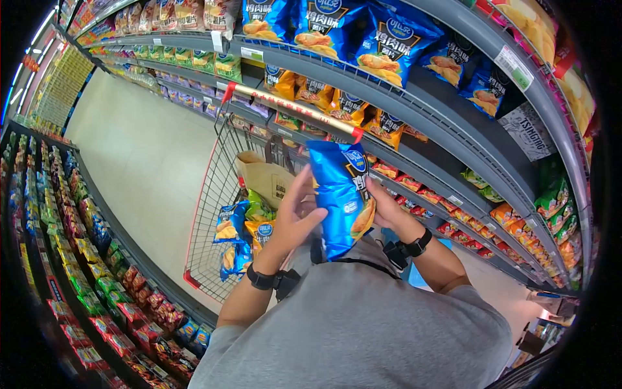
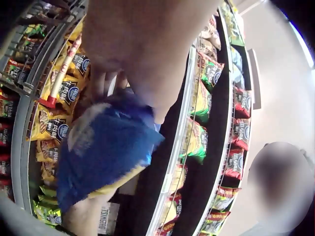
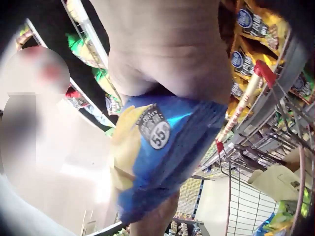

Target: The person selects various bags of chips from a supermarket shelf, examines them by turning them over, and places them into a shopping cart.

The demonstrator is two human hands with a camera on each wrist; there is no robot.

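Note:
A blue bag of potato chips (image 1: 340, 201) is held upright in front of the chest, its printed front partly turned to the right. My left hand (image 1: 295, 217) holds its left side, thumb on the front face and fingers reaching up along the edge. On the opposite side, my right hand (image 1: 387, 206) grips the bag, with the thumb in front and the other fingers mostly hidden behind. The left wrist view has the bag (image 2: 106, 147) crumpled below the left hand (image 2: 142, 59). A "55" label shows on the bag (image 3: 172, 142) beneath the right hand (image 3: 167, 64).
A wire shopping cart (image 1: 207, 188) stands ahead to the left, holding a beige tote bag (image 1: 256, 172), blue chip bags (image 1: 230, 223) and a green bag (image 1: 259, 206). Its red-ended handle (image 1: 295, 109) runs alongside shelves (image 1: 447, 107) stocked with snacks. Another snack rack (image 1: 97, 259) lines the left.

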